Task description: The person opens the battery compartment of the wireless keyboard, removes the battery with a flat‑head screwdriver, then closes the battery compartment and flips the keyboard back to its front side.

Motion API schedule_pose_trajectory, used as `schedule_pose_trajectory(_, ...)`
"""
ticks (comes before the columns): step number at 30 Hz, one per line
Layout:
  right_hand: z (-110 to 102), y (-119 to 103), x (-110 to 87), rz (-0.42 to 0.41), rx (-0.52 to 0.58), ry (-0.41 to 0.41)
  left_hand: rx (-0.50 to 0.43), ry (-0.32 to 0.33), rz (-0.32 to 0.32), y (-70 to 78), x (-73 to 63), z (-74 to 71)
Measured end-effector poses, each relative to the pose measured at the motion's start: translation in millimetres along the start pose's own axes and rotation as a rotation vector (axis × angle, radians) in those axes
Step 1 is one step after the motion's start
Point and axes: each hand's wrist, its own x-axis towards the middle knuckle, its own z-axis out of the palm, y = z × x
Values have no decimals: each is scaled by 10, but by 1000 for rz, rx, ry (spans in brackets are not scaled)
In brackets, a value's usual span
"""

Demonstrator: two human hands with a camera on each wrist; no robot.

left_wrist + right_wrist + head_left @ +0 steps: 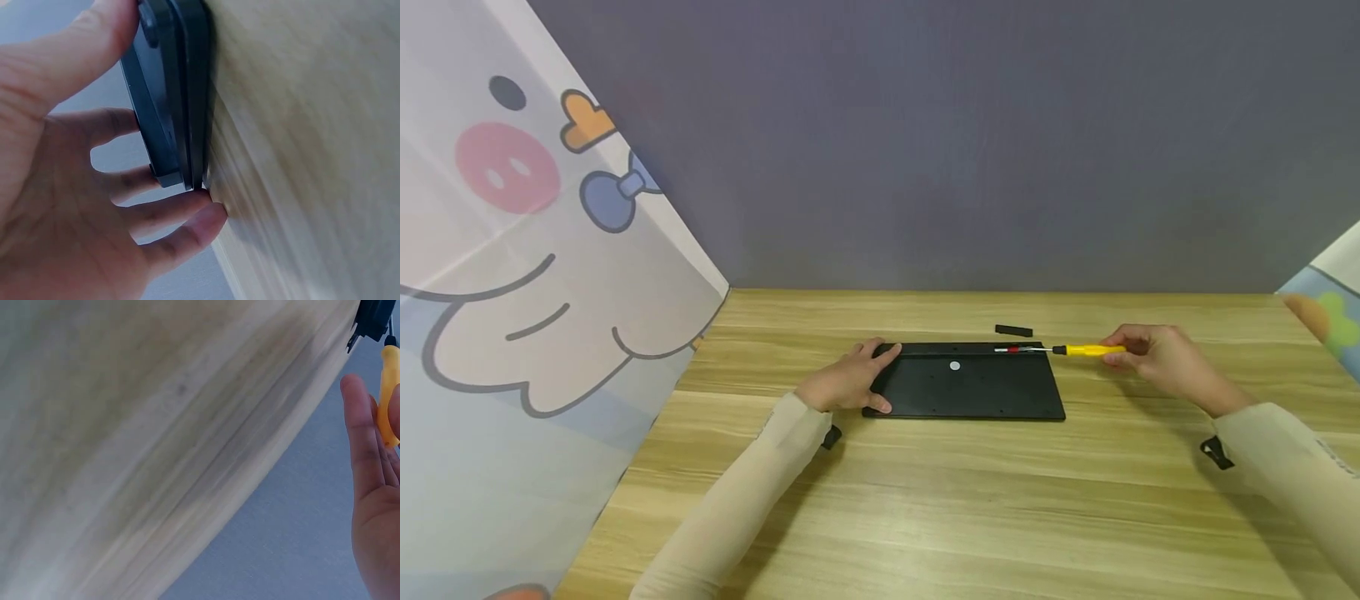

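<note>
Head view: left hand [853,377] spread at keyboard's [981,396] nine o'clock; right hand [1165,362] pinched screwdriver [1086,351], presumably prying battery [1013,350], needing gentle lift.

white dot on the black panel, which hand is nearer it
Left: the left hand touches the black panel, left of the white dot; the right hand holds the yellow screwdriver, farther away, beyond the panel's right edge.

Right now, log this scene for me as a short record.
Left hand: rests on the left end of a flat black device
Right hand: holds a yellow-handled screwdriver
Screwdriver: tip close to a red-and-silver piece, probably a battery
Loose part: short black strip on the wooden table, beyond the device
Marking: round white spot on the device
</note>
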Motion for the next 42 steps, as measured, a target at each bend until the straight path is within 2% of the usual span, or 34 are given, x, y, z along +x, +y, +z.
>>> schedule_pose_trajectory(8, 3, 29, 29, -11, -2, -8, 17, -18, -9, 4, 14, -4)
schedule_pose_trajectory(13, 0, 61, 47, 13, 20, -53, 16, -26, -24, 20, 10, 4)
schedule_pose_trajectory(20, 17, 110, 77, 93, 177, -161, 34, -23, -18, 13, 18, 19)
schedule_pose_trajectory(24, 13, 128, 86, 115, 208, -183, 40, -15, -7, 8, 24, 20)
schedule_pose_trajectory(35, -19, 137, 75, 104, 190, -179, 38, -9, 5, 8, 18, -9)
schedule_pose_trajectory(42, -56, 100, 59, 73, 115, -155, 33, -27, -11, 13, 11, -13)
